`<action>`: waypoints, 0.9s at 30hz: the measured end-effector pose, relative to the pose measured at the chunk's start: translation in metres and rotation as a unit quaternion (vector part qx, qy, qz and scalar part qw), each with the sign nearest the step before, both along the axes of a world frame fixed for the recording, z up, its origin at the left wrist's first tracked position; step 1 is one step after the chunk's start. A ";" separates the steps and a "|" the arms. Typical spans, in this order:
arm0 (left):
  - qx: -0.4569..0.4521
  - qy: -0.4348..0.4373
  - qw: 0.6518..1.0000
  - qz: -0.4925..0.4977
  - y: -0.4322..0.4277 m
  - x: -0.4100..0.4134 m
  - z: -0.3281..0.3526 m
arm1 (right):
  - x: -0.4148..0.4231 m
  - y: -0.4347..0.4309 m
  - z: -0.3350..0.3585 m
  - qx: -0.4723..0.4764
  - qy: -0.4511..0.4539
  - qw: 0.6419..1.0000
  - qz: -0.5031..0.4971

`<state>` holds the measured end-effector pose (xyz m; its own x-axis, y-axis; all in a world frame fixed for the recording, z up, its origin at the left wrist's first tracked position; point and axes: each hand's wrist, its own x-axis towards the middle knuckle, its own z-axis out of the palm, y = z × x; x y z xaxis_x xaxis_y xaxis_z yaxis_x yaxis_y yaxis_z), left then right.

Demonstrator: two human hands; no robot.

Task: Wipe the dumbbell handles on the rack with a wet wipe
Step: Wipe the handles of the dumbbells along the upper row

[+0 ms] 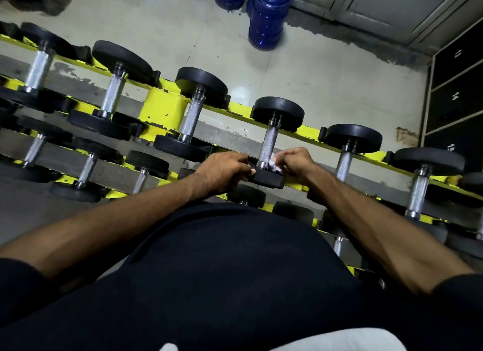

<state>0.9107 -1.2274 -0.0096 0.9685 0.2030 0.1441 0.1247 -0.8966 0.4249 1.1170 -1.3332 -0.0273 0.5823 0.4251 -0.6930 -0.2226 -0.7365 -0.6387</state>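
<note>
A yellow rack (163, 107) carries several black dumbbells with knurled steel handles on its tiers. The dumbbell in the middle of the top tier has its handle (269, 144) running toward me. My right hand (295, 162) holds a crumpled white wet wipe (277, 165) against the near end of that handle. My left hand (224, 170) grips the near black head (266, 179) of the same dumbbell at its left edge, fingers curled over it.
More dumbbells (193, 115) sit left and right on the top tier, with lower tiers under my arms. Blue water jugs (266, 18) stand on the tiled floor behind the rack. Black numbered lockers (454, 89) are at the right, grey cabinet doors at the back.
</note>
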 end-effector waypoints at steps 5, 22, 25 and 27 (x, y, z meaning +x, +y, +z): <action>-0.001 0.001 1.000 0.012 -0.001 0.000 -0.003 | 0.000 0.028 -0.003 0.082 0.042 0.981 -0.173; 0.016 0.014 1.000 0.000 0.002 0.002 -0.004 | 0.004 0.008 -0.005 0.103 0.057 0.981 -0.156; 0.004 0.018 1.000 0.001 0.004 0.002 -0.006 | 0.005 -0.003 0.000 0.032 0.094 0.994 -0.045; 0.002 0.019 1.000 0.002 0.003 0.002 -0.007 | 0.005 -0.004 0.010 0.038 0.106 0.992 -0.047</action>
<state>0.9130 -1.2242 -0.0167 0.9724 0.2069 0.1080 0.1449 -0.8978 0.4159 1.1218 -1.3368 -0.0178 0.4662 0.4306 -0.7728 -0.4242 -0.6577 -0.6224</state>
